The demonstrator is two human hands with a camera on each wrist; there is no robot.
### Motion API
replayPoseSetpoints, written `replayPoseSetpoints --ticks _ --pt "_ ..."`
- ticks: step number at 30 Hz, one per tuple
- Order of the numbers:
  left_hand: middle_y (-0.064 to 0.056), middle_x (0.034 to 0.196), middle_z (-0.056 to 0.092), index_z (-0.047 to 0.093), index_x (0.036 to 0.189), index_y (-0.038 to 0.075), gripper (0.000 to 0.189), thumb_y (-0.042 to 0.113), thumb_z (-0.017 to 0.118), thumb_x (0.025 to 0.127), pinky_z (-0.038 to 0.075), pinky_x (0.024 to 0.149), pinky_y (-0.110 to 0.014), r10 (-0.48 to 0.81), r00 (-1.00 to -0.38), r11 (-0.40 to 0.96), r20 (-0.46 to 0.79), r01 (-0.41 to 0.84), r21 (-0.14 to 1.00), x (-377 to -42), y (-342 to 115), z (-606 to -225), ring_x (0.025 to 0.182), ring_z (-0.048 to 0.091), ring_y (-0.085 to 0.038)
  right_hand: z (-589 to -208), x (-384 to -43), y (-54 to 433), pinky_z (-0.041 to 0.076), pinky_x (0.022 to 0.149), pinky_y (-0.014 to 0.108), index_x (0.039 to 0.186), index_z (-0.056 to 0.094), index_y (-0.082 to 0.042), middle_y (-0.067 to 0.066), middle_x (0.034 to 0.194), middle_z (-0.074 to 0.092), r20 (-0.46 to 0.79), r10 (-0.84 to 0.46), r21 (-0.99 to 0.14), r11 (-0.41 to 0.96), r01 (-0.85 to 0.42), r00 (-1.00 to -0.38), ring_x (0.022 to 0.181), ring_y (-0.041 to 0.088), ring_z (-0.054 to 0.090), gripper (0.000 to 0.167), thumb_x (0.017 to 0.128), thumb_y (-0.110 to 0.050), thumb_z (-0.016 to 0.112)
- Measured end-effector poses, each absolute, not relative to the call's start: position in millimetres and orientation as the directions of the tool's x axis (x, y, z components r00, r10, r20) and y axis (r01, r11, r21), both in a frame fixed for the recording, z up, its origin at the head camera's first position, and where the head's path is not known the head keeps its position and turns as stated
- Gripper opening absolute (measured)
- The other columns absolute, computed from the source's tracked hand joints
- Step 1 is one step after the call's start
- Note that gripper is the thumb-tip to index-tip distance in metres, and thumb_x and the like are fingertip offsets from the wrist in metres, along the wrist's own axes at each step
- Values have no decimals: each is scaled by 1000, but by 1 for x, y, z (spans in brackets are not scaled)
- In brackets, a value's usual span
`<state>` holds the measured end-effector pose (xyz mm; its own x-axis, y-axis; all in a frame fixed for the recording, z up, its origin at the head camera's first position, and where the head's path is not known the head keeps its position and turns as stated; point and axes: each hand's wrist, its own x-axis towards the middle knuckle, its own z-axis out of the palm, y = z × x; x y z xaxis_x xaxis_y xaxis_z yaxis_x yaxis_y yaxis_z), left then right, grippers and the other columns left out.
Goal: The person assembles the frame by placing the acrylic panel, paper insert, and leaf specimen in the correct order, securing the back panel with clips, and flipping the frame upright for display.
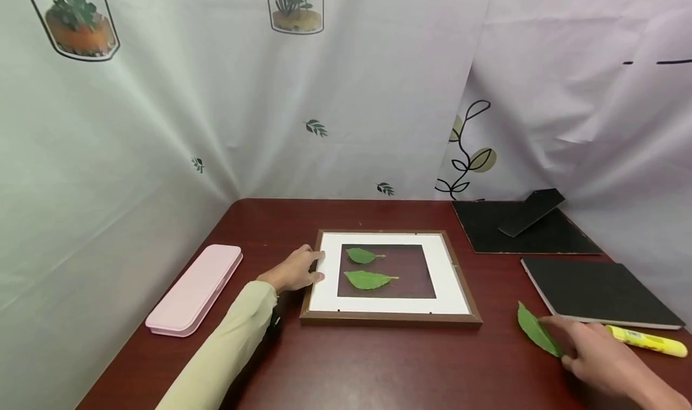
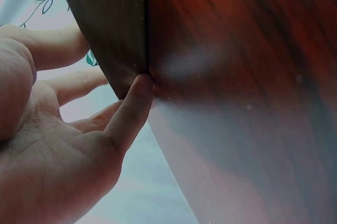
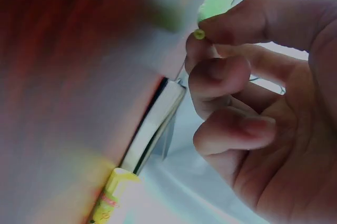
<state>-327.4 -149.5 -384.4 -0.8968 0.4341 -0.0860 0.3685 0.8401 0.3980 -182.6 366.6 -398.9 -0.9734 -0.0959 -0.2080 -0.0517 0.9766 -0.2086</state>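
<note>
A brown-edged picture frame [image 1: 391,319] lies flat mid-table, a white mat around its dark centre. Two green leaves rest within that centre, one smaller [image 1: 361,255] and one larger [image 1: 369,280], both stems toward the right. My left hand [image 1: 296,269] rests on the frame's left edge, thumb and forefinger reaching onto the border; in the left wrist view its fairly straight fingers [image 2: 132,103] touch the frame's side. At the right, my right hand [image 1: 600,353] pinches a third green leaf [image 1: 536,331] by its stem, the round stem end showing between thumb and finger in the right wrist view.
A pink case [image 1: 194,290] lies on the left. A black backing board with a stand [image 1: 532,213] lies at the back right, a dark flat book-like item [image 1: 600,290] before it. Beside my right hand lies a yellow tube [image 1: 649,341]. Patterned cloth [image 1: 346,98] hangs behind.
</note>
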Motion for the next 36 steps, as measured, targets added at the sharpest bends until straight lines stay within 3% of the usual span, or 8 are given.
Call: replayPoseSetpoints --ticks 6,12,16,19,22,27,32,36 --pt "-22 128 52 45 149 -1 58 18 64 98 45 92 -42 448 -891 832 -66 389 395 -327 -150 -383 109 51 -28 -390 -185 357 37 59 26 130 63 -2 8 104 72 -123 -123 -245 965 -90 -985 71 11 47 50 80 -3 70" --pt "-23 129 52 44 150 -1 58 18 64 99 46 91 -42 451 -890 826 -63 389 407 -326 -150 -384 108 52 -27 -380 -191 340 44 64 25 127 67 -4 15 119 72 -14 -177 -277 946 -166 -984 84 13 57 46 81 -2 67" --pt "-24 130 51 44 149 -1 57 18 64 98 46 93 -44 454 -888 823 -64 391 412 -326 -149 -383 112 53 -30 -376 -194 325 35 59 23 124 70 -7 2 97 73 92 -206 -269 937 -223 -974 70 3 46 42 82 -3 66" --pt "-24 129 52 44 149 -2 58 17 64 98 47 91 -44 459 -886 824 -61 399 402 -326 -149 -383 111 54 -30 -373 -198 313 28 55 23 121 71 -8 -7 72 58 143 -225 -280 925 -257 -964 60 2 33 41 82 -1 64" --pt "-24 129 52 44 149 -2 58 18 64 98 46 91 -44 455 -888 827 -60 397 398 -326 -150 -383 111 54 -30 -371 -204 300 27 55 22 118 73 -9 -8 62 43 176 -243 -287 914 -286 -954 58 2 30 40 81 1 62" --pt "-24 128 52 45 149 -2 58 17 64 98 46 93 -45 453 -890 827 -51 398 398 -326 -151 -385 112 54 -31 -371 -216 282 29 57 22 113 76 -9 -10 65 46 242 -281 -264 902 -342 -929 61 2 34 38 79 3 63" --pt "-25 129 52 45 149 -2 57 18 64 98 46 94 -46 454 -890 827 -50 400 394 -327 -151 -386 113 54 -32 -373 -229 265 26 55 21 112 77 -9 -12 59 34 299 -320 -269 876 -401 -899 57 0 26 41 77 6 59" --pt "-25 131 51 44 149 -1 57 18 63 99 46 95 -46 457 -888 827 -54 401 394 -326 -150 -385 115 54 -32 -371 -238 251 23 52 20 112 77 -8 -12 57 28 270 -319 -286 874 -392 -908 55 0 21 44 77 8 55"
